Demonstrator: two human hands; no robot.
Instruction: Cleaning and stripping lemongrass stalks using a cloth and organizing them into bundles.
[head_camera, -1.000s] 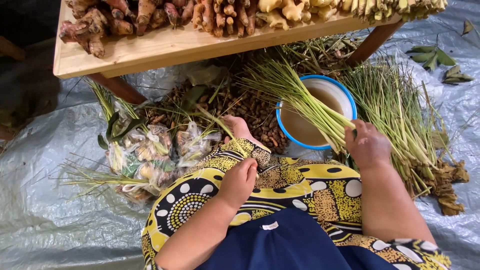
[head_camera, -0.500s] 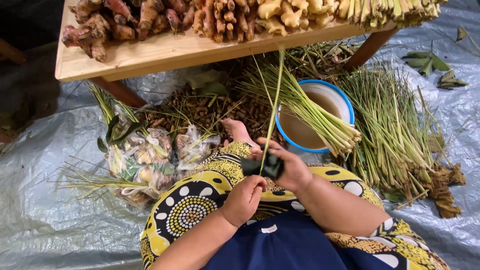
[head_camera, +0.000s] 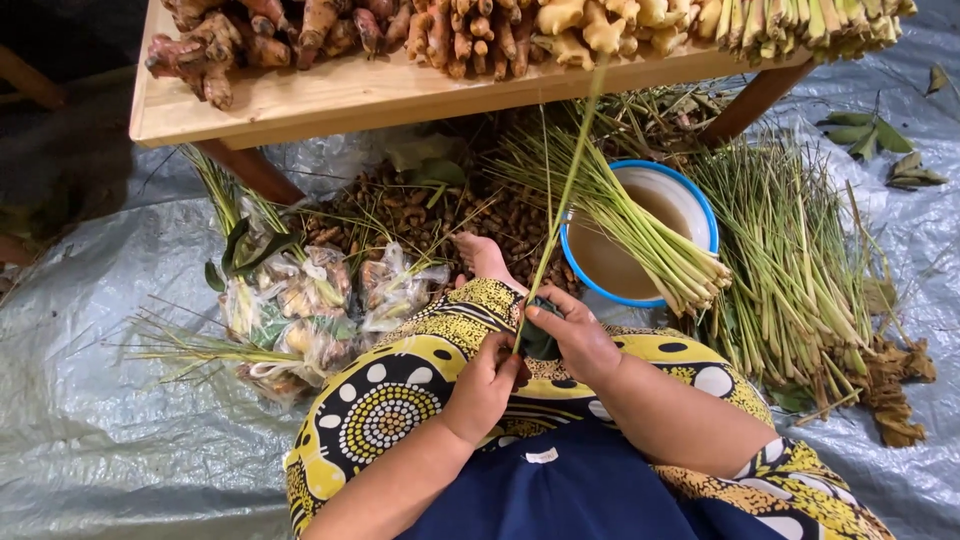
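Note:
My left hand (head_camera: 488, 385) and my right hand (head_camera: 578, 338) meet over my lap, which is covered by yellow patterned cloth (head_camera: 400, 390). Both are closed on the lower end of one long green lemongrass stalk (head_camera: 563, 195), which slants up and away toward the table. A small dark object (head_camera: 540, 342) sits under my right fingers; I cannot tell what it is. Just beyond my hands stands a blue-rimmed bowl (head_camera: 700, 205) of brownish water, and a bundle of lemongrass (head_camera: 640, 235) lies across it.
A loose pile of lemongrass (head_camera: 795, 265) spreads on the grey tarp (head_camera: 100, 400) at the right. Clear bags of herbs and roots (head_camera: 300, 305) lie at the left. A wooden table (head_camera: 370, 95) loaded with ginger-like roots (head_camera: 450, 35) stands ahead. My bare foot (head_camera: 482, 255) rests by the bowl.
My right hand left the bundle at the bowl and carried one stalk back to my lap. My left hand moved in and took hold of the stalk's base.

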